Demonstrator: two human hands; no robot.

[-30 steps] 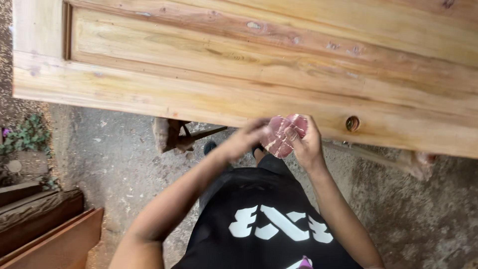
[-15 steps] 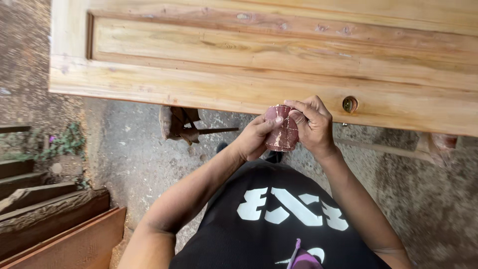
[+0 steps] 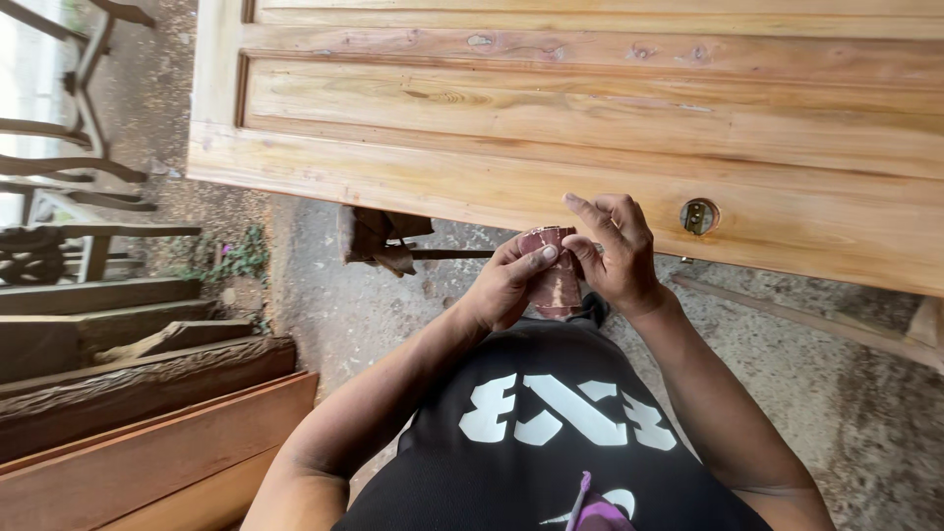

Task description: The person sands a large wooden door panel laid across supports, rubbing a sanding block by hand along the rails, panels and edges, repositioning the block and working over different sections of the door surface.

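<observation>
Holding folded reddish-brown sandpaper (image 3: 553, 275) (creased, worn) between both hands.

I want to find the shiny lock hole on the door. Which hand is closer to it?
The right hand. It sits just left of the lock hole, not touching it. The left hand is farther left, on the other side of the sandpaper both hold.

wooden door (image 3: 590, 118) blocking ahead, stacked planks (image 3: 147, 393) at left, open ground (image 3: 836, 393) right
</observation>
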